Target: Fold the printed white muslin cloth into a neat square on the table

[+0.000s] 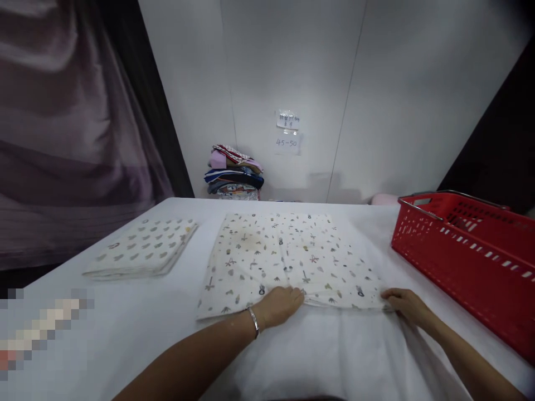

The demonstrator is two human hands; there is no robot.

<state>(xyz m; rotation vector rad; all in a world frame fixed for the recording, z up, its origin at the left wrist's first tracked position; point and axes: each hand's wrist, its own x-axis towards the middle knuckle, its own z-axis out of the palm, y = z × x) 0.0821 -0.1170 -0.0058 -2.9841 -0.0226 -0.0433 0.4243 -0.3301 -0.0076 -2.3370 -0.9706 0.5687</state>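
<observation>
A white cloth printed with small scattered motifs lies spread in a rectangle on the white-covered table. Its near edge is pulled up slightly at the middle, where my left hand, with a silver bracelet at the wrist, is closed on it; the fingertips are partly hidden. At the near right corner, my right hand pinches the same cloth between thumb and fingers. A faint yellowish patch shows on the cloth's upper left part. To its left rests a folded cloth with rows of small printed shapes, apart from both hands.
A red plastic basket with a metal handle stands along the right side. Behind the table, folded textiles are piled against the wall, below two paper signs. A purplish curtain hangs at left. A lower-left patch is pixelated.
</observation>
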